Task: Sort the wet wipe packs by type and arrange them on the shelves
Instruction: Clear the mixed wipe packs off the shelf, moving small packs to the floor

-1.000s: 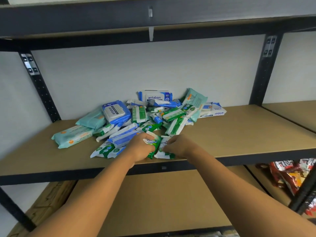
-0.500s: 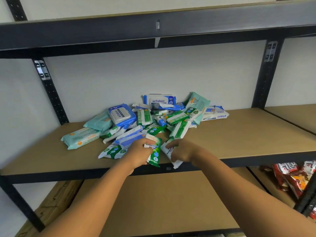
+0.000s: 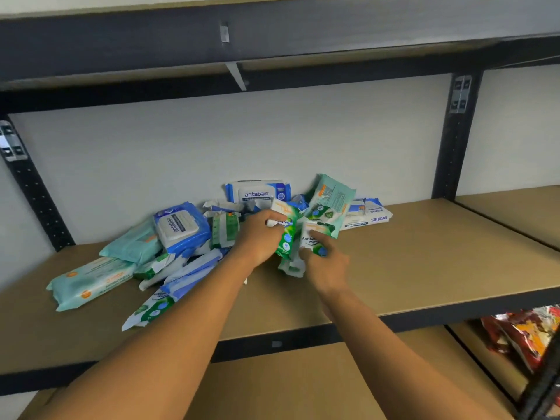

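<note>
Left hand [image 3: 257, 237] grips one green pack [image 3: 286, 237], right hand [image 3: 327, 265] a second pack [image 3: 312, 242]; both have moved from shelf [image 3: 424, 268] edge back into the pile [image 3: 181, 225], probably gathering more of that type

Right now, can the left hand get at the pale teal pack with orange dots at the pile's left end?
Probably yes: the teal pack lies mostly uncovered on the shelf, though the left hand grips a green pack.

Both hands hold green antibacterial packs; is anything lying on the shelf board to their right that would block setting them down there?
Nothing visible does. Right of the right hand and its green pack, the shelf board is bare; only a white antabax pack lies further back, near the wall.
</note>
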### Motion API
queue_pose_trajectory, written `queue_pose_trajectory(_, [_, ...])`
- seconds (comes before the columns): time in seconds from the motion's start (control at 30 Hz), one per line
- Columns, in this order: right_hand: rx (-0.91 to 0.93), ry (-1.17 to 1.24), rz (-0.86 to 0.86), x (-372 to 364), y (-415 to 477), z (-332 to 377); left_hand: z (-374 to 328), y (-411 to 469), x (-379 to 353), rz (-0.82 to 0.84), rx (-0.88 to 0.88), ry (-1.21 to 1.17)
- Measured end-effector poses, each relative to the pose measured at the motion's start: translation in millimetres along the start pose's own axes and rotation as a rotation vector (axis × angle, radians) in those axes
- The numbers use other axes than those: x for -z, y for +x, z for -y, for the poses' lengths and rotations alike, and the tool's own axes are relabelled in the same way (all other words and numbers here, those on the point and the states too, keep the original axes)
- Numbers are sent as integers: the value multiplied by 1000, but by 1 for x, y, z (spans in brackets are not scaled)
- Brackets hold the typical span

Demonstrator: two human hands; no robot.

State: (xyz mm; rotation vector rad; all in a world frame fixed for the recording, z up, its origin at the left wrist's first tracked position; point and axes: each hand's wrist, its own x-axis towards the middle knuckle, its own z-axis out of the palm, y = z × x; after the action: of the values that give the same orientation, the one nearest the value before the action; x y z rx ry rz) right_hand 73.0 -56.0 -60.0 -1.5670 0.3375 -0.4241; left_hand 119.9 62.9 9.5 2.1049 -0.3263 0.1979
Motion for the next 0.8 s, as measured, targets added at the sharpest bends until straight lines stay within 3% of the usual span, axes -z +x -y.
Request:
queue_pose_trajectory(0.27, [-77,40,84,-8,23,-2,20,32,-27,17,-112,528])
queue_pose_trajectory(0.7, [-153,-8,5,18,41,-8,-4,28,-38,218,-15,447])
queue_pose_trajectory(0.8, [-130,-41,9,29,37,-9,-5,23,-39,250,24,327])
